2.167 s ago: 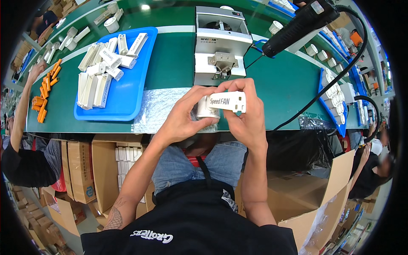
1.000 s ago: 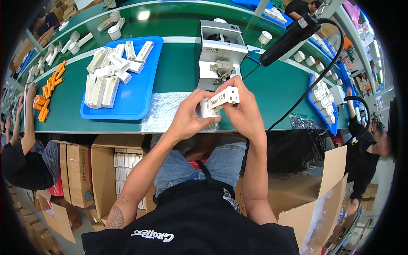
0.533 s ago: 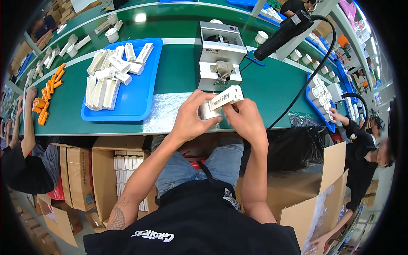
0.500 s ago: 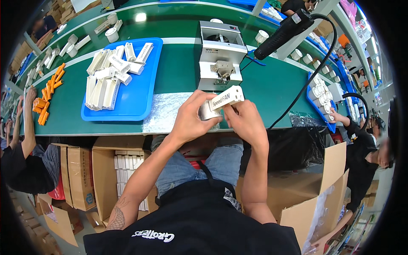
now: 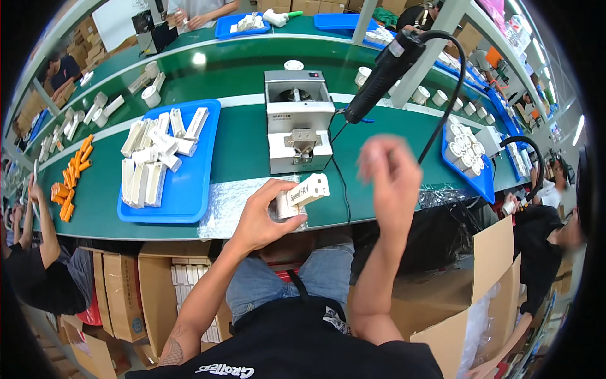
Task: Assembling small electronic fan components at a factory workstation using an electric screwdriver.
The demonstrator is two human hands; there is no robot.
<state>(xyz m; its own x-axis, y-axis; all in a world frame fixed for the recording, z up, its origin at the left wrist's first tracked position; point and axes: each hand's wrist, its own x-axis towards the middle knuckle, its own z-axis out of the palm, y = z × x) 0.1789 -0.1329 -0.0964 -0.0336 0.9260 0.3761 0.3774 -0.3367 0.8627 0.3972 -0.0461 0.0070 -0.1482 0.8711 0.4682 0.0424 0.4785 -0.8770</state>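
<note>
My left hand (image 5: pixel 257 220) grips a white plastic handheld fan housing (image 5: pixel 307 191) by its round end, just above the table's front edge. Its rectangular handle, printed in dark letters, slants up to the right. My right hand (image 5: pixel 391 174) is raised off to the right, apart from the fan housing and smeared by motion; its fingers are too blurred to read. Above that hand a black electric screwdriver (image 5: pixel 386 76) hangs at a slant on its cable. Behind the fan housing stands a grey-white screw feeder machine (image 5: pixel 299 120).
A blue tray (image 5: pixel 201 189) with several white handle parts lies at left, near orange pieces (image 5: pixel 74 174). Another blue tray (image 5: pixel 485 188) holds round white parts at right. A black cable (image 5: pixel 463 79) loops down beside the screwdriver. Cardboard boxes (image 5: pixel 442 316) flank my legs; co-workers sit on both sides.
My right hand has let go of the fan housing and risen to the right. My left hand keeps hold of it. The view has shifted, showing more of the far tables.
</note>
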